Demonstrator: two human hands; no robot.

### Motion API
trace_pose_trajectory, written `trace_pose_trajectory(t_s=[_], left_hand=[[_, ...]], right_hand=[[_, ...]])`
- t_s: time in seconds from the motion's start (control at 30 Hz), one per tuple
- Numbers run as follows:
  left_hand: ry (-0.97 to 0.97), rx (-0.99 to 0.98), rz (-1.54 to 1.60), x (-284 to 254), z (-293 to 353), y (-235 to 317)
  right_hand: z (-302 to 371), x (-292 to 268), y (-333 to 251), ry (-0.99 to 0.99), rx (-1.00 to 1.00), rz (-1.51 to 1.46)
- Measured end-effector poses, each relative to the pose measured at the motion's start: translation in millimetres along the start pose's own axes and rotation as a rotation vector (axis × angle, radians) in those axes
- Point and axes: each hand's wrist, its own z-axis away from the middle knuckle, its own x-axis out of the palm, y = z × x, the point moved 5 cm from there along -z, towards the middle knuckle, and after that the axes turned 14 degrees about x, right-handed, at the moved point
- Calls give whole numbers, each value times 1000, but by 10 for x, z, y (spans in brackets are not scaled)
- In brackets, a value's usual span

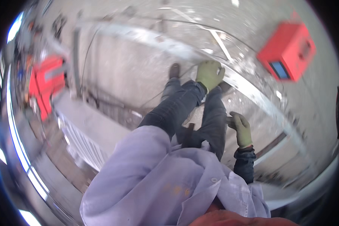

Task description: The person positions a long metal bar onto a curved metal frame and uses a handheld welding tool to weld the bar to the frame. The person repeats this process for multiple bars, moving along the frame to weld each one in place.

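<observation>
And here we are, looking down on a long pale metal beam [257,95], which sweeps from the upper left, past the feet, and away to the lower right, bowed by the wide lens. It's whitish silver, we see, bright with glare along the middle stretch, duller and blotchy toward the upper left, its edges smeared by blur. Our left hand [210,75], in a yellow-green glove, is right down at the beam, fingers bent over; whether they're pinching anything, we can't tell, nor whether they truly touch the metal. Our right hand [241,130], gloved to match, hangs nearer us on the inner side of the beam, half open, fingers loosely bent, and we spot nothing in it. Below it, a shorter crosspiece [270,147] slants in toward the beam. Over on the far side, a red box [288,52] with a bluish screen sits on the grey floor [248,19], bright scraps scattered nearby. To our left, there's a red machine [47,84], and just beside it a pale, ribbed metal piece [88,118]
</observation>
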Motion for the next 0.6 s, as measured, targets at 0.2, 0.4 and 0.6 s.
trace_pose_trajectory(t_s=[0.2,0.4,0.6], left_hand=[[-296,-619,9,-1476,2701,-1492],[-127,-994,74,-2491,4822,-2514],[196,-1142,278,-3242,5684,-2673]], right_hand=[[159,1278,-590,-11,-18,436],[269,2855,-1000,-46,-173,613],[567,5184,-905,-270,-209,945]])
